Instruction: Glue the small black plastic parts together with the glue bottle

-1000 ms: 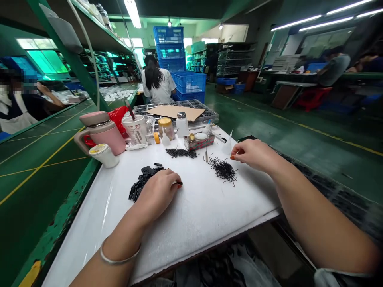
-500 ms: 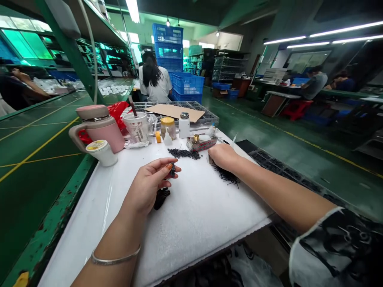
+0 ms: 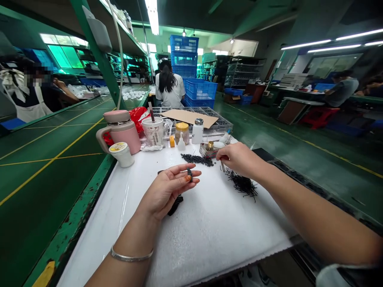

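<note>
My left hand (image 3: 163, 189) is palm up over the white tabletop (image 3: 209, 231), pinching a small black part (image 3: 189, 173) between thumb and fingers. Under its wrist side lies a dark object (image 3: 176, 205), mostly covered. My right hand (image 3: 242, 157) is closed around a thin greyish tool (image 3: 222, 166) that points down; its kind does not show. Just below that hand lies a loose pile of thin black pins (image 3: 242, 184). Farther back, between the two hands, small black pieces (image 3: 196, 160) are heaped.
Along the back stand a pink mug (image 3: 127, 133), a white tub (image 3: 122, 154), a cup with a straw (image 3: 153, 131), a yellow-lidded jar (image 3: 182, 131), a white bottle (image 3: 198, 131) and a small box (image 3: 206, 150). A person (image 3: 169, 85) sits ahead, near blue crates (image 3: 200, 91).
My right hand has lifted back from the pin pile, showing the pins and the thin tool. My left hand still pinches the black part. The whole view has shifted left.
</note>
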`<state>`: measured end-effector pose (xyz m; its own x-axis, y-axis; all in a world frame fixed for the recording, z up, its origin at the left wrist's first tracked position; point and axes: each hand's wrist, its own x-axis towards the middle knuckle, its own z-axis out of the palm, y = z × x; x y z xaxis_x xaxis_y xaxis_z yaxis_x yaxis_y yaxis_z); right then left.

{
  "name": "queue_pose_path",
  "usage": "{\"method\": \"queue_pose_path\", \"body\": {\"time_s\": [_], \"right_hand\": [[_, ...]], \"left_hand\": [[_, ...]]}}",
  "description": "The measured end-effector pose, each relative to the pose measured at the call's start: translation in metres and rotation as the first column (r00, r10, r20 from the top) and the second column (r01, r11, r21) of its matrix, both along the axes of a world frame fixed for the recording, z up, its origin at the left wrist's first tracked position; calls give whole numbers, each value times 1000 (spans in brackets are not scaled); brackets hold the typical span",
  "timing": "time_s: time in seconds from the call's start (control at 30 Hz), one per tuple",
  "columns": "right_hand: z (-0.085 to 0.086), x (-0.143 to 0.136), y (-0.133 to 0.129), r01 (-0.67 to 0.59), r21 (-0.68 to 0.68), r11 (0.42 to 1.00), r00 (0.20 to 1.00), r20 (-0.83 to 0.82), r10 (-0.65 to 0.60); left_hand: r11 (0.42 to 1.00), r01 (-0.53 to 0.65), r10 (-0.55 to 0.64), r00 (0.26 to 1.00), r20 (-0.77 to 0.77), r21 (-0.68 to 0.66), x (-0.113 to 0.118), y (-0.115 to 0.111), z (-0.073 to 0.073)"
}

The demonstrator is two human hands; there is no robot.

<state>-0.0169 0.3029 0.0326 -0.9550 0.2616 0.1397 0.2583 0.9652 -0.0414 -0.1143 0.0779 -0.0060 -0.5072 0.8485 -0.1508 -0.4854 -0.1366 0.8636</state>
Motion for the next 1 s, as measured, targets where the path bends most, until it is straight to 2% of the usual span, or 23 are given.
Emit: {"method": "queue_pose_path", "body": {"time_s": [0.03, 0.07, 0.1, 0.17, 0.23, 0.27, 0.3, 0.37, 0.43, 0.57, 0.67, 0.73, 0.9, 1.0], "right_hand": [[4, 1, -6, -33, -151, 988, 995, -96, 19], [7, 2, -12, -73, -313, 947, 985, -171, 19], [8, 3, -18, -112, -466, 877, 976, -218, 9], [4, 2, -27, -182, -705, 685, 961, -274, -26], [-6, 2, -33, -254, -824, 507, 944, -326, -57], [-11, 2, -35, -285, -851, 442, 936, -346, -63], [-17, 3, -36, -309, -865, 395, 931, -360, -60], [-25, 5, -39, -349, -871, 345, 922, -386, -41], [-28, 8, -42, -386, -861, 331, 906, -421, -37], [-26, 14, -50, -431, -850, 303, 871, -480, -105], [-25, 18, -52, -424, -849, 315, 865, -483, -137], [-26, 20, -53, -432, -825, 365, 857, -502, -119], [-26, 22, -55, -483, -657, 579, 805, -593, -2], [-25, 23, -56, -503, -561, 658, 778, -626, 61]], "left_hand": [[1000, 6, -6, 1000, 8, 6, 0, 0, 0], [1000, 11, -11, 1000, 18, 9, 1, 1, -1], [1000, 16, -16, 1000, 27, 11, 2, 1, -1], [1000, 26, -26, 999, 40, 13, 2, 1, -2], [1000, 25, -26, 998, 51, 13, 3, 1, -3], [1000, 20, -21, 998, 58, 10, 4, 0, -3], [1000, 13, -13, 998, 66, 5, 5, 1, -3], [1000, 7, -6, 997, 76, -6, 6, 1, -4], [1000, 17, -16, 997, 73, -12, 7, 3, -5], [1000, 12, -11, 998, 62, -10, 8, 6, -10], [1000, -4, 3, 997, 80, 1, 9, 8, -12], [1000, -6, 6, 996, 92, 5, 9, 9, -13], [1000, -4, 4, 994, 111, -1, 11, 10, -12], [1000, -5, 5, 993, 118, 0, 12, 8, -11]]}}
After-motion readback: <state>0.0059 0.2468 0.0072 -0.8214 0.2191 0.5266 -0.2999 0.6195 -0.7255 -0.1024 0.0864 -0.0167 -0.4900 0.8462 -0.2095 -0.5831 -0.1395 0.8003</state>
